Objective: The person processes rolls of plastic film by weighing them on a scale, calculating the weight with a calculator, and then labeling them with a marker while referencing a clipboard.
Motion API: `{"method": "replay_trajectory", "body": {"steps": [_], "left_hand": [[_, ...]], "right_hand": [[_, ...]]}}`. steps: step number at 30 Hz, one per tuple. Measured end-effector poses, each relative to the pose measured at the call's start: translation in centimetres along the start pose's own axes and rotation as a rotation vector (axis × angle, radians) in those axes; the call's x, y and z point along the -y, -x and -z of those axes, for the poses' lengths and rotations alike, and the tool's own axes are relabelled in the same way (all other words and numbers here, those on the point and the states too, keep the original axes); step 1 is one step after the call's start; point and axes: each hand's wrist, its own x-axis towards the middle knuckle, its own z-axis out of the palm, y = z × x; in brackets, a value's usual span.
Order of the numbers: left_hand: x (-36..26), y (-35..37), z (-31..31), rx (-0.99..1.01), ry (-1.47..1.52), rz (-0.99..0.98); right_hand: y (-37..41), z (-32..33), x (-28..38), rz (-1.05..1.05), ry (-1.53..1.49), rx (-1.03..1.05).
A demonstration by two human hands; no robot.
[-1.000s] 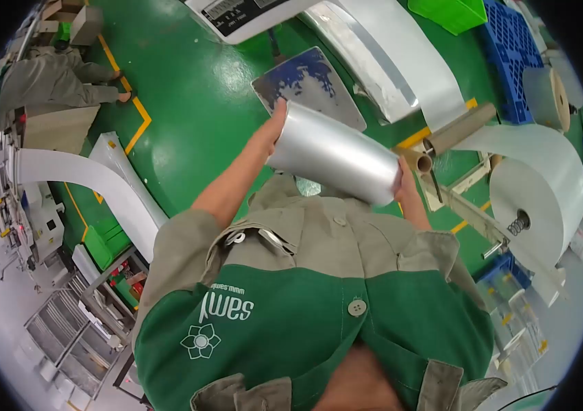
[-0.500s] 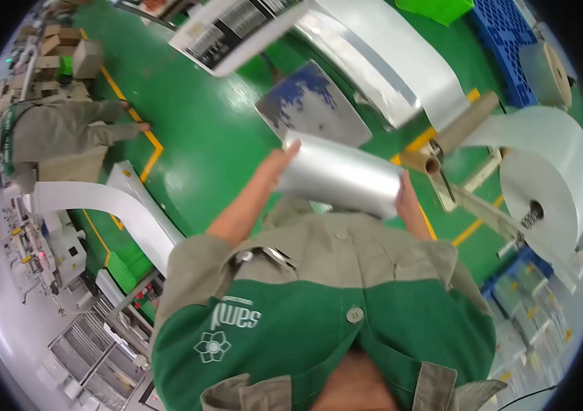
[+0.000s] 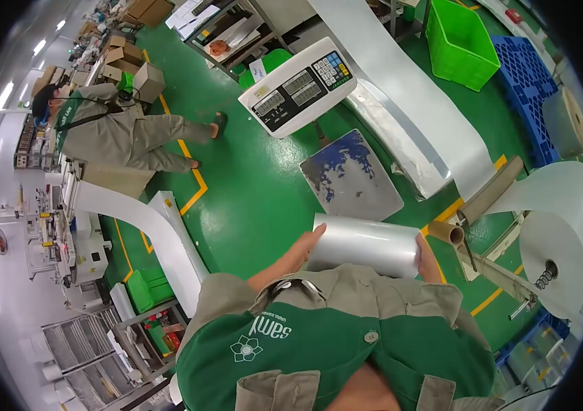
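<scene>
A silver roll of film [image 3: 367, 245] lies crosswise in front of my chest, gripped at both ends. My left hand [image 3: 307, 245] is closed on its left end, the thumb along the edge. At the opposite end my right hand [image 3: 428, 259] presses against the roll, its fingers partly hidden. Just beyond the roll is a scale's weighing plate [image 3: 353, 179] with worn blue patches. The scale's display and keypad [image 3: 299, 88] stand above that plate. To the right of my hands, a cardboard core [image 3: 447, 233] sits on a machine frame.
A person [image 3: 120, 130] stands at a bench on the left. Wide white film [image 3: 418, 89] runs along the far right side to a large roll [image 3: 555, 246]. A green crate [image 3: 461, 46] and blue pallet [image 3: 526, 96] are beyond. White film [image 3: 140, 216] stretches along the left.
The view has tilted upward, so the scale's whole display and more of the room show. The roll now sits lower in view, still held in both hands.
</scene>
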Motion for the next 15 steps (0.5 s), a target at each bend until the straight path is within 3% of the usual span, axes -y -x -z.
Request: {"method": "replay_trajectory", "body": {"steps": [1, 4, 8, 15], "left_hand": [[-2.2, 3.0, -1.1, 0.127, 0.071, -0.047], [1.4, -1.4, 1.0, 0.087, 0.064, -0.01], [-2.7, 5.5, -1.3, 0.085, 0.081, -0.079], [0.5, 1.5, 0.5, 0.113, 0.104, -0.071]], "right_hand": [[0.4, -0.6, 0.3, 0.022, 0.026, -0.014], [0.1, -0.5, 0.2, -0.005, -0.003, 0.046], [1.8, -2.0, 1.0, -0.03, 0.049, -0.023], [1.4, -1.5, 0.1, 0.025, 0.022, -0.018]]}}
